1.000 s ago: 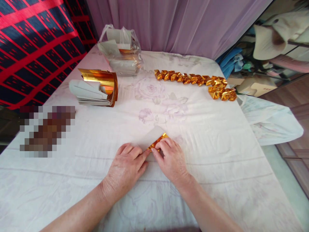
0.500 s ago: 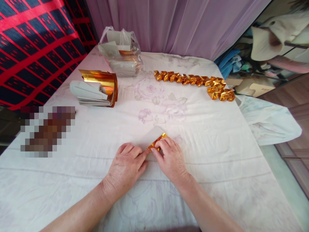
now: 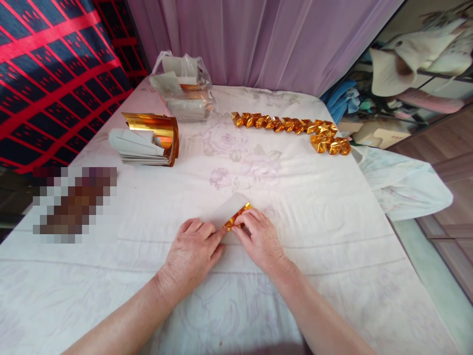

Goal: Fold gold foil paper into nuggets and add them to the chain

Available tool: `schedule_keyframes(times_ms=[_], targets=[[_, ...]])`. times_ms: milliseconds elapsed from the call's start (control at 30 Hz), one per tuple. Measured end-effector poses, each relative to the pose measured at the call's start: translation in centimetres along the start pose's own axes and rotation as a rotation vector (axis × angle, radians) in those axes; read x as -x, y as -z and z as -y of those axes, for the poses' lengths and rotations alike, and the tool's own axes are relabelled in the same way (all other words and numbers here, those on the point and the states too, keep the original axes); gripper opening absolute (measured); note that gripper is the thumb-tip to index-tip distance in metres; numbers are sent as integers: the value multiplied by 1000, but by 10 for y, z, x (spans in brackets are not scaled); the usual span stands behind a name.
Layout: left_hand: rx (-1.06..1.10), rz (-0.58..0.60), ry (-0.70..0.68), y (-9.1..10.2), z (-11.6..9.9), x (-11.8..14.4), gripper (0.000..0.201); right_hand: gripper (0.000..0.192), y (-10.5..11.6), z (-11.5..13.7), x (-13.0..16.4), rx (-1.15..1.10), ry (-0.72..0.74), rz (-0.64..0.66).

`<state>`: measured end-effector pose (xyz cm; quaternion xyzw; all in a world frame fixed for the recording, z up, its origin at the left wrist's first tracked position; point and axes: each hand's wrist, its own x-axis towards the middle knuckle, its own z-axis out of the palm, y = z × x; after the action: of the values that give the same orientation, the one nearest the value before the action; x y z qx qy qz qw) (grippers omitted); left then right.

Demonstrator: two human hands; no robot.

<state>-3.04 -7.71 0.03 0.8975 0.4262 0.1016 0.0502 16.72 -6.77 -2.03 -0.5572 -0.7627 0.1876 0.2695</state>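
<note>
A sheet of gold foil paper (image 3: 235, 218) lies near the middle of the cloth-covered surface, its pale grey back facing up. Along its near edge a gold strip is folded over. My left hand (image 3: 195, 251) rests at the sheet's left corner, its index fingertip pressing there and its other fingers curled. On the right end of the gold fold, my right hand (image 3: 260, 241) pinches with thumb and fingers, partly hiding it. Farther back, a winding row of folded gold foil pieces (image 3: 284, 124) runs to the right.
At the back left stands a curled stack of gold foil sheets (image 3: 148, 148), with a clear plastic bag (image 3: 185, 93) of more sheets behind it. A blurred-out item (image 3: 76, 204) lies at left. A purple curtain (image 3: 251, 44) hangs behind; a cluttered shelf (image 3: 399, 88) is at right.
The view has shifted slightly. My right hand has moved a little along the gold fold, and more of the strip shows; my left hand keeps its place at the corner.
</note>
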Motion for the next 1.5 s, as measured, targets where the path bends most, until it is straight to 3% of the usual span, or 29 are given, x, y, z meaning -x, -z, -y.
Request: schedule_keyframes(times_ms=[200,633,1500], targets=[[3,-3,-2,1,1,-1,27,14,4,-7,-2,-107,1,49],[-149,-49,-67,-2,-4,-3,30,14,2,-6,-3,-82,7,31],[-38,24,-52,-5,18,12,27,17,-5,-10,-3,-80,59,16]])
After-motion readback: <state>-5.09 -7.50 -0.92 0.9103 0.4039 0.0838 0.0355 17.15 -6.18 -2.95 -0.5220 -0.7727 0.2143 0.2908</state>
